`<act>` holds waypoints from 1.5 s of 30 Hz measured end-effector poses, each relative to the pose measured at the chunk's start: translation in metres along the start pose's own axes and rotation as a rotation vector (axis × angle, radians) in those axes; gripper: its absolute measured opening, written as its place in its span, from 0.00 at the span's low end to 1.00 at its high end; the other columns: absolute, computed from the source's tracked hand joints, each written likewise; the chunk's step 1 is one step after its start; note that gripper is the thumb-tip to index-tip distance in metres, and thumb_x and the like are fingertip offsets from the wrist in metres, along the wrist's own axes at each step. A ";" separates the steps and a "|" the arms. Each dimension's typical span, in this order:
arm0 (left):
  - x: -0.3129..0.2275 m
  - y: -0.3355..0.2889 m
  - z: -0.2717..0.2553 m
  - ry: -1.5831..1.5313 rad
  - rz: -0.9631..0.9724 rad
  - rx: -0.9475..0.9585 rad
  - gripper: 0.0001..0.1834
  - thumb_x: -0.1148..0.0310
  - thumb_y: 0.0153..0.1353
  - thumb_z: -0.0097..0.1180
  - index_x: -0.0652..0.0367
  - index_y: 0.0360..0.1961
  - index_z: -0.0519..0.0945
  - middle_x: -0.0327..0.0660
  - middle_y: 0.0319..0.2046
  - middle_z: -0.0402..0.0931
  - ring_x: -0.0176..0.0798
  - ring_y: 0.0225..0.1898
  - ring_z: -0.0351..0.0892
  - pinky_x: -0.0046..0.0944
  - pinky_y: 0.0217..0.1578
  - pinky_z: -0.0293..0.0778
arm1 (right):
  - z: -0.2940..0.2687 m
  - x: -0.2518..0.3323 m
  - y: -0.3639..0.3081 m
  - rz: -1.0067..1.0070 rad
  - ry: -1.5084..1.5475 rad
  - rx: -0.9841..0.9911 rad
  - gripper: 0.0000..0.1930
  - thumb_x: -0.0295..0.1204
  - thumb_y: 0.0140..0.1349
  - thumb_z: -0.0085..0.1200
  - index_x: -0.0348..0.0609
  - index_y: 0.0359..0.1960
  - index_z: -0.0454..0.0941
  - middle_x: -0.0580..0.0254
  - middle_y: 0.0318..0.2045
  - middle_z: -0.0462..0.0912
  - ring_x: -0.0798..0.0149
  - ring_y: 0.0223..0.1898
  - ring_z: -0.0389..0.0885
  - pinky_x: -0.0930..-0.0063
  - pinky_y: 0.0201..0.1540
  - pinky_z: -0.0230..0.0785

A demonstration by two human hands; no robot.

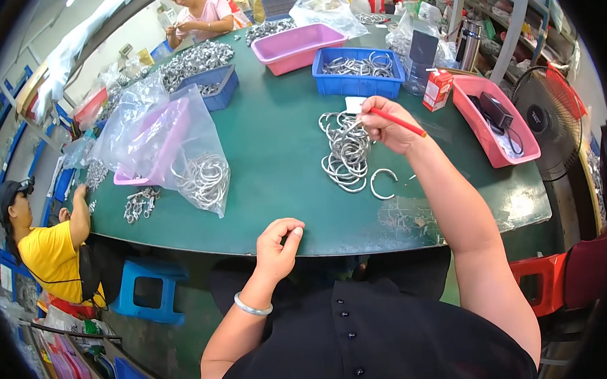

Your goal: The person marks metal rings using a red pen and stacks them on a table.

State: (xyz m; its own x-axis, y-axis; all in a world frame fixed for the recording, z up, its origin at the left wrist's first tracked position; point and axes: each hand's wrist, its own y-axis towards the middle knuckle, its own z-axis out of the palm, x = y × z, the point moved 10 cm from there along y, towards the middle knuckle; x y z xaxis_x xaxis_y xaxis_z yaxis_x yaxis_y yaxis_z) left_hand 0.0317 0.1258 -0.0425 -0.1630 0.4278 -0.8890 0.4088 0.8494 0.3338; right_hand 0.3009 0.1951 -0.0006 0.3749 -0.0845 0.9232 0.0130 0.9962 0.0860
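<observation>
My right hand (391, 124) grips a red pencil (399, 121) between thumb and fingers, over the far right part of a pile of open silver bangles (346, 153). A small white slip of paper (355, 104) lies just beyond the pile, close to my fingertips. One single bangle (383, 184) lies apart on the table, to the near right of the pile. My left hand (279, 246) rests at the table's near edge with its fingers curled into a loose fist; nothing shows in it.
On the green table (275, 170), a blue bin (360, 85) of bangles and a pink bin (299, 49) stand beyond the pile. At left lies a clear bag of bangles (203, 177). Right are a red carton (437, 90), pink tray (475, 122) and fan (547, 122). Two other people sit across and left.
</observation>
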 end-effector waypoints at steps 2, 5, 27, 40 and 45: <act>-0.002 0.001 0.000 0.003 -0.001 0.004 0.04 0.77 0.54 0.50 0.64 0.30 0.76 0.38 0.31 0.74 0.29 0.31 0.71 0.28 0.34 0.67 | 0.007 -0.016 0.000 0.109 -0.086 0.043 0.08 0.21 0.50 0.54 0.49 0.29 0.70 0.70 0.25 0.74 0.78 0.18 0.64 0.86 0.20 0.57; 0.002 -0.002 0.001 -0.022 -0.011 0.009 0.04 0.77 0.54 0.50 0.65 0.30 0.76 0.38 0.31 0.74 0.29 0.31 0.71 0.27 0.33 0.67 | -0.003 -0.007 -0.004 0.008 0.057 -0.037 0.08 0.21 0.50 0.54 0.49 0.29 0.70 0.70 0.24 0.74 0.78 0.18 0.65 0.87 0.20 0.58; 0.005 0.000 0.000 -0.054 0.000 -0.007 0.04 0.76 0.54 0.50 0.65 0.30 0.76 0.39 0.30 0.75 0.29 0.30 0.72 0.27 0.32 0.68 | 0.000 -0.040 -0.007 0.017 0.212 -0.255 0.08 0.18 0.53 0.51 0.46 0.31 0.68 0.64 0.23 0.73 0.76 0.15 0.66 0.87 0.15 0.58; -0.005 0.114 0.050 0.127 -0.062 0.084 0.20 0.72 0.51 0.56 0.63 0.47 0.70 0.37 0.32 0.71 0.26 0.28 0.70 0.28 0.29 0.68 | 0.006 -0.040 -0.021 0.006 0.323 -0.166 0.09 0.15 0.53 0.47 0.44 0.33 0.67 0.65 0.24 0.71 0.76 0.15 0.64 0.86 0.16 0.58; -0.026 0.146 0.072 0.380 0.178 0.039 0.13 0.72 0.45 0.60 0.59 0.35 0.79 0.39 0.24 0.69 0.34 0.23 0.69 0.32 0.27 0.68 | 0.003 -0.038 -0.022 -0.016 0.343 -0.168 0.08 0.18 0.54 0.48 0.45 0.34 0.68 0.64 0.24 0.73 0.76 0.15 0.67 0.86 0.16 0.61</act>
State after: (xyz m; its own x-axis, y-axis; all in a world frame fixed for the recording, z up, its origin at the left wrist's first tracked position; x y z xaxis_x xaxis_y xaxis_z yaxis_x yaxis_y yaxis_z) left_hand 0.1598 0.2164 0.0063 -0.4035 0.6567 -0.6371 0.4927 0.7427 0.4535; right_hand 0.2838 0.1760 -0.0367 0.6617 -0.1167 0.7406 0.1621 0.9867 0.0106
